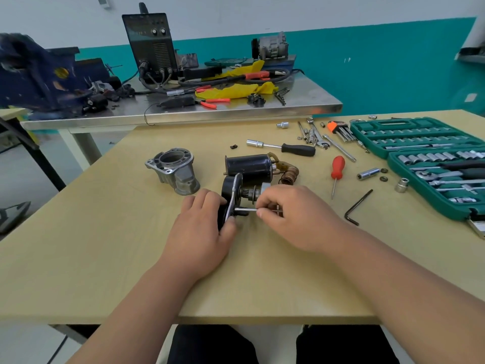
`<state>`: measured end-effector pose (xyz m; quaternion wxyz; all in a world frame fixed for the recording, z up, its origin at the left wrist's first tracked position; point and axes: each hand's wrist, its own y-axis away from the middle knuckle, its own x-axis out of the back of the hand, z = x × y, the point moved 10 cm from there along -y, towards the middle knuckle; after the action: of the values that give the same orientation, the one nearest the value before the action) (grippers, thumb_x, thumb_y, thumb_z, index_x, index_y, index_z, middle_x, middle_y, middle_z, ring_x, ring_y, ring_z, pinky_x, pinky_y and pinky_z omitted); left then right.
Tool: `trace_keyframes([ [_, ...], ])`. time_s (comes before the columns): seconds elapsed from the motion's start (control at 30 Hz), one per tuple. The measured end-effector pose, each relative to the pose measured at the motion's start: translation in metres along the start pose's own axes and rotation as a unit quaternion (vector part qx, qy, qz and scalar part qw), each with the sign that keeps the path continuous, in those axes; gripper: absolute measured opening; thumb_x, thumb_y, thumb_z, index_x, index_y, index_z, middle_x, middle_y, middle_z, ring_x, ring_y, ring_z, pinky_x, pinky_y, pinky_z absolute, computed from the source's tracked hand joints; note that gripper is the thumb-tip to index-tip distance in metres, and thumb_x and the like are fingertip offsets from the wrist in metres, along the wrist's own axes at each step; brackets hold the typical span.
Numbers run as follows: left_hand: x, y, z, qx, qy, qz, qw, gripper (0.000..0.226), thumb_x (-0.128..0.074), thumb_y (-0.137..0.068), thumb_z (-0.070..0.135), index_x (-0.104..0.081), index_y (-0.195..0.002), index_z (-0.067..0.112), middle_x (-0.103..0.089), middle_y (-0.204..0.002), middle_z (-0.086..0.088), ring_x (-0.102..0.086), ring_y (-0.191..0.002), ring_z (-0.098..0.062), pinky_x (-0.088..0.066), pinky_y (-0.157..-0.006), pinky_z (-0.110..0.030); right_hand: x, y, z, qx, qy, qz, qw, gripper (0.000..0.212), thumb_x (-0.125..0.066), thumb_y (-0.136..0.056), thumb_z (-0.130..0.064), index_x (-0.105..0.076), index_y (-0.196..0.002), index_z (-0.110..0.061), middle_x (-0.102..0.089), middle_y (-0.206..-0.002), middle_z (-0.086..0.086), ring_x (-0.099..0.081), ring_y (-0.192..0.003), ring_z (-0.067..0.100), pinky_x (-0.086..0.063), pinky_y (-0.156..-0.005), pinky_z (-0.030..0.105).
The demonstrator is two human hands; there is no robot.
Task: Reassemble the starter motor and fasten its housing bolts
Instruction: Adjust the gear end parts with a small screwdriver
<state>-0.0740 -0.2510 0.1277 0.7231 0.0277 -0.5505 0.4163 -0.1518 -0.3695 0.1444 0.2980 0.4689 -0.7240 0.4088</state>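
Left of centre, the grey cast-aluminium nose housing (pixel 174 170) stands apart on the pale wooden table (pixel 105 232), probably awaiting its turn. At mid-frame the left hand (pixel 202 227) curls round the black cylindrical starter motor body (pixel 227 189), steadying it on its side. This lets the right hand (pixel 291 214), wrist low, pinch the slim steel bolt (pixel 246 210) at its end plate.

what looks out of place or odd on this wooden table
Nothing looks spilled or broken, but parts lie scattered: the grey cast-metal nose housing stands apart, a coppery coil spring lies beside the black cylindrical solenoid, and a chrome socket and two washers lie outside the green socket case.
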Motion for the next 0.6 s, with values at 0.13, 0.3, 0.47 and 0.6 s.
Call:
trace_keyframes([
  [0.13, 0.0, 0.0, -0.001, 0.003, -0.001, 0.0, 1.0, 0.029, -0.051, -0.087, 0.035, -0.052, -0.11, 0.016, -0.048, -0.107, 0.005, -0.039, -0.105, -0.018, -0.042, -0.081, -0.037, -0.004, 0.0, -0.001, 0.006, -0.003, -0.008, 1.0, 0.009, -0.056, -0.092, -0.028, -0.061, -0.085, -0.031, -0.058, -0.085, -0.017, -0.055, -0.082, 0.004, -0.051, -0.075, 0.035],
  [0.3, 0.001, 0.0, -0.002, 0.005, 0.003, 0.012, 1.0, 0.031, -0.053, -0.085, 0.037, -0.054, -0.109, 0.017, -0.049, -0.105, 0.008, -0.04, -0.105, -0.016, -0.042, -0.078, -0.034, -0.008, 0.0, -0.003, 0.014, 0.012, 0.001, 1.0, 0.007, -0.054, -0.093, -0.027, -0.058, -0.088, -0.029, -0.058, -0.09, -0.014, -0.053, -0.084, 0.008, -0.048, -0.076, 0.035],
  [0.47, 0.009, 0.003, -0.002, 0.015, 0.018, 0.049, 0.999, 0.034, -0.067, -0.076, 0.035, -0.063, -0.105, 0.019, -0.054, -0.097, 0.012, -0.046, -0.103, -0.015, -0.044, -0.079, -0.03, -0.01, 0.001, -0.008, 0.048, 0.081, 0.004, 0.996, 0.01, -0.048, -0.097, -0.026, -0.056, -0.093, -0.025, -0.054, -0.093, -0.012, -0.053, -0.084, 0.014, -0.046, -0.073, 0.037],
  [0.6, 0.018, 0.007, 0.002, 0.005, -0.003, 0.084, 0.996, 0.033, -0.073, -0.073, 0.033, -0.069, -0.101, 0.018, -0.062, -0.096, 0.008, -0.053, -0.098, -0.019, -0.047, -0.071, -0.031, -0.017, 0.002, -0.005, 0.058, 0.1, -0.026, 0.993, 0.015, -0.041, -0.1, -0.028, -0.056, -0.099, -0.025, -0.046, -0.092, -0.016, -0.052, -0.088, 0.013, -0.044, -0.075, 0.034],
])
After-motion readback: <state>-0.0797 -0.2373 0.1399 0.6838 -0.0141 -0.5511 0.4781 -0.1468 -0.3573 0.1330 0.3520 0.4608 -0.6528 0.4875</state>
